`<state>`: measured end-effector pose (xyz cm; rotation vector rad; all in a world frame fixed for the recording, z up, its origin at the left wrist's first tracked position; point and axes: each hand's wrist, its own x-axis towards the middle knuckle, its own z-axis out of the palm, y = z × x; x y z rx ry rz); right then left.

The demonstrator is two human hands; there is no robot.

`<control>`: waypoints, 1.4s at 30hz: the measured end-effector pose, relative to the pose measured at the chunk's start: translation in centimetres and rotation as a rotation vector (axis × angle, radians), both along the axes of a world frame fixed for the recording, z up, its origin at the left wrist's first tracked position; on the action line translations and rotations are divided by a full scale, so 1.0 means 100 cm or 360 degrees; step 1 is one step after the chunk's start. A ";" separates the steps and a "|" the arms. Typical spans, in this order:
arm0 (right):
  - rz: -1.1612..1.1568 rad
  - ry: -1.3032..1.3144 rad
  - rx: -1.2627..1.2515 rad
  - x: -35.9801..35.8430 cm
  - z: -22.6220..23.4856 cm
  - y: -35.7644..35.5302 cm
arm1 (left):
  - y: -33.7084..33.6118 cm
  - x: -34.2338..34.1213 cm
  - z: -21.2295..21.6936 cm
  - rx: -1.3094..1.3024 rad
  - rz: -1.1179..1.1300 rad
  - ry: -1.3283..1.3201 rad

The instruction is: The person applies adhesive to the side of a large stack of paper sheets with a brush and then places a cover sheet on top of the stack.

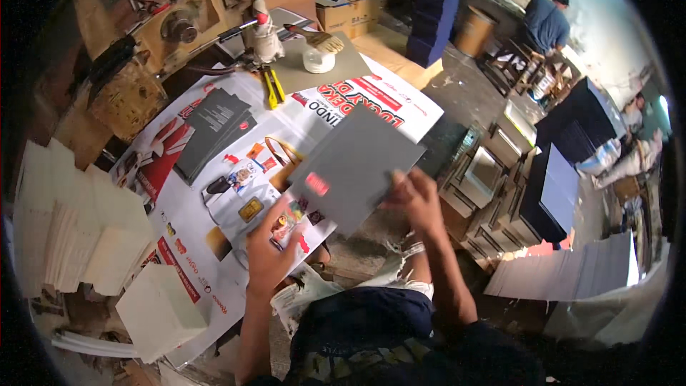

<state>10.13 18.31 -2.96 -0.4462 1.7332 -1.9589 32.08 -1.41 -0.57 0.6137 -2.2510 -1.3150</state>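
Left hand: the left hand (268, 246) lay low on the printed paper sheet (214, 243), fingers curled up to the near left corner of the grey board (357, 164), gripping it there.
Right hand: the right hand (418, 200) pinched the board's near right edge, thumb on top.
Board: flat, dark grey, tilted like a diamond, with a small red patch near its left corner; it was held just above the sheet, in front of the person's chest.
Stack: more dark boards (211, 132) lay fanned on the sheet, well left of the held one.
Cards: piles of pale cards (93, 236) stood at the far left.
Tools: a yellow cutter (273, 87) and a cup with a brush (318, 53) sat beyond the board.
Others: a seated person (547, 21) worked far off at upper right.
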 end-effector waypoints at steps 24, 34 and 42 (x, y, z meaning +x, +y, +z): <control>-0.0028 0.0816 -0.0100 0.030 -0.021 -0.055 | -0.057 0.284 0.013 -0.1197 0.2579 0.0068; 0.1594 0.0459 -0.0456 0.289 -0.038 -0.182 | -0.060 0.493 -0.082 0.0538 0.1707 0.0339; 0.1477 0.0830 -0.0302 0.318 -0.031 -0.213 | -0.021 0.372 -0.013 0.0326 0.1784 -0.0220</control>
